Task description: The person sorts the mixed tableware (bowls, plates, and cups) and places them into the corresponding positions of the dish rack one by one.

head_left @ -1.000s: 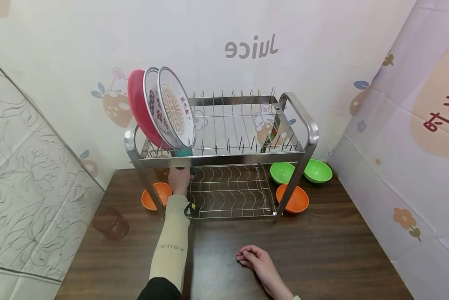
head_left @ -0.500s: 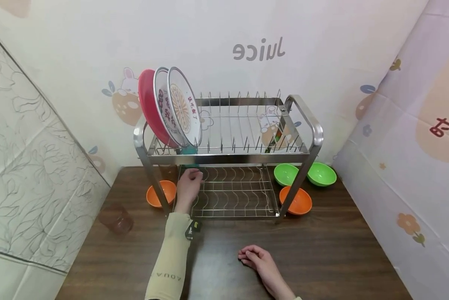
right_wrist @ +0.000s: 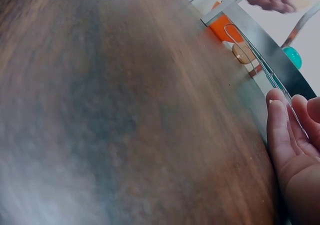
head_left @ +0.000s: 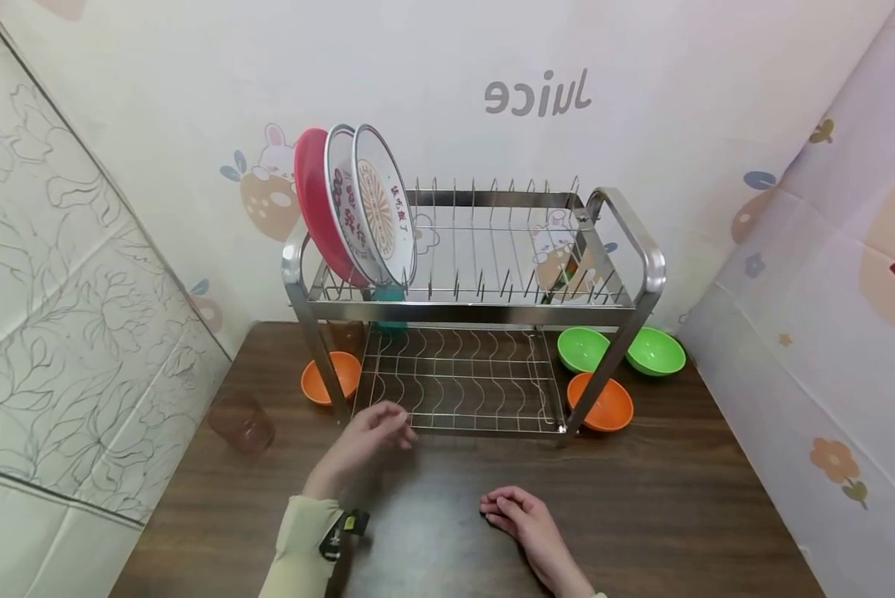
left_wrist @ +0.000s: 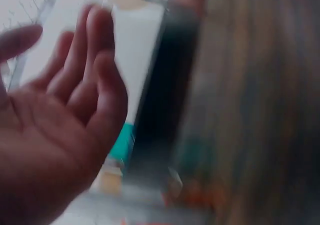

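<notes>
Left hand (head_left: 369, 436) loosely spread, I have it above the table (head_left: 432, 540), just before the front left corner of the rack (head_left: 462, 313); my right hand (head_left: 525, 527), fingers gently bent, rests toward the near edge. The rack stands along the back edge, three plates (head_left: 383, 212) leaning at its top left end. Four bowls (head_left: 610, 405) flank it; a brownish cup (head_left: 242, 425) sits by the table's left edge.

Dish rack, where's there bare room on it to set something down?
Upper tier: bare slots between the rightmost white dish and right end frame. Lower tier: bare wires right of the teal item. Crowded: upper tier's left end, three dishes.
</notes>
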### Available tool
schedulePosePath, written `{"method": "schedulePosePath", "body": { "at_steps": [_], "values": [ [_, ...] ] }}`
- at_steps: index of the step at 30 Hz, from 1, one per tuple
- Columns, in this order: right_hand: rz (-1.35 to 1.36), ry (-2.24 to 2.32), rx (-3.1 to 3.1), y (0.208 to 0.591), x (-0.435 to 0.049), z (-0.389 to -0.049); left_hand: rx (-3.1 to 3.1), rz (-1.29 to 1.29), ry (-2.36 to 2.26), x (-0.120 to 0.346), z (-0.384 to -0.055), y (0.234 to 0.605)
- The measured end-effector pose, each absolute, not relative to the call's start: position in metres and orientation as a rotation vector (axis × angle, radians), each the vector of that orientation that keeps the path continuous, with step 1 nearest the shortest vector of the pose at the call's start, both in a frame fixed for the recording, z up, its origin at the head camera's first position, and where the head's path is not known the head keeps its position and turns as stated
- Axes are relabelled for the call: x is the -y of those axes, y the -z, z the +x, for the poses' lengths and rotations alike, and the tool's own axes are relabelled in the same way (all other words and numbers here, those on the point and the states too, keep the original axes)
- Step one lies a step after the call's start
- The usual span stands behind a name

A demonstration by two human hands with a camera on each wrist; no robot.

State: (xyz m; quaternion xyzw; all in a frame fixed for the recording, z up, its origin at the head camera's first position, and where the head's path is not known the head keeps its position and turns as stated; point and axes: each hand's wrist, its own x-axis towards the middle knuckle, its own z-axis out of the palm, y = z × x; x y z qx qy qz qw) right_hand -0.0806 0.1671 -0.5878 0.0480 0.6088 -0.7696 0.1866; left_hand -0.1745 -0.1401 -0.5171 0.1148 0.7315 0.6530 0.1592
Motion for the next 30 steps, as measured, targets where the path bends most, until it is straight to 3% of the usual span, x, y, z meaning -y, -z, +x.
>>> {"method": "schedulePosePath", "body": {
  "at_steps": [7, 15, 25, 30],
  "values": [
    [0.149, 2.169, -1.704, 0.587, -0.169, -0.081, -2.009, 0.386, -1.752, 0.192, -0.15, 0.546],
    [0.149, 2.178, -1.682, 0.589, -0.169, -0.082, -2.519, -0.056, -1.713, 0.241, -0.129, 0.539],
    [0.145, 2.185, -1.669, 0.59, -0.171, -0.083, -3.069, -0.64, -1.688, 0.281, -0.128, 0.516],
    [0.145, 2.186, -1.665, 0.59, -0.171, -0.083, -3.38, -0.598, -1.55, 0.29, -0.132, 0.524]
  ]
}}
